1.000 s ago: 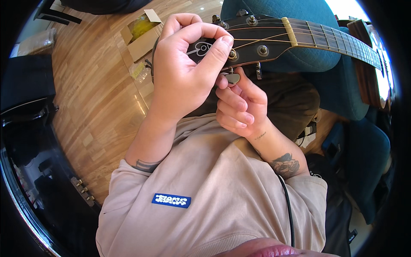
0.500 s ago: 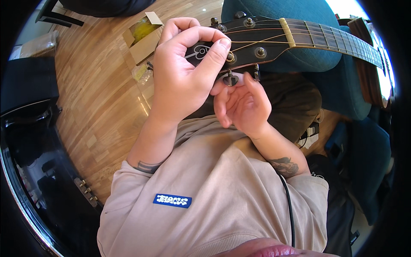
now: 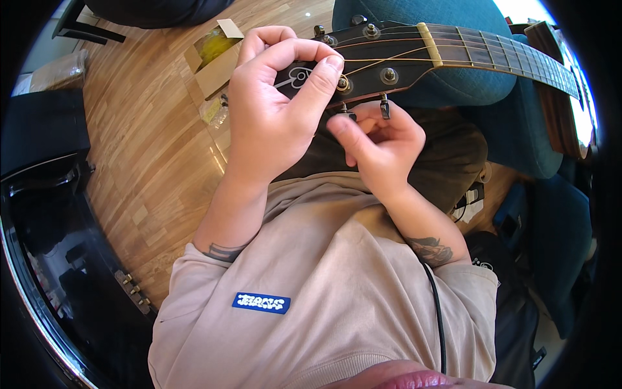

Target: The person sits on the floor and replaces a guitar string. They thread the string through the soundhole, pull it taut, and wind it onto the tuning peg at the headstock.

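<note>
1. Spreading from nine to eleven o'clock in the person's view is a wooden floor of smooth, light-brown planks.
2. At eleven, I see an open cardboard box, one flap raised, something yellow inside.
3. Between eight and nine sits a glossy black object with a curved, shiny edge.
4. At one o'clock is a rounded teal seat, its cover fabric-like.
5. The guitar's flat, dark headstock lies across it in view, between twelve and one; the fretted neck runs toward two. A cream bar divides them.
6. The left hand, at eleven, pinches a thin, copper-coloured string between thumb and forefinger.
7. The right hand, at two, is loosely curled beneath the headstock, thumb just beside a shiny tuning peg; whether it grips the peg, I can't tell.
</note>
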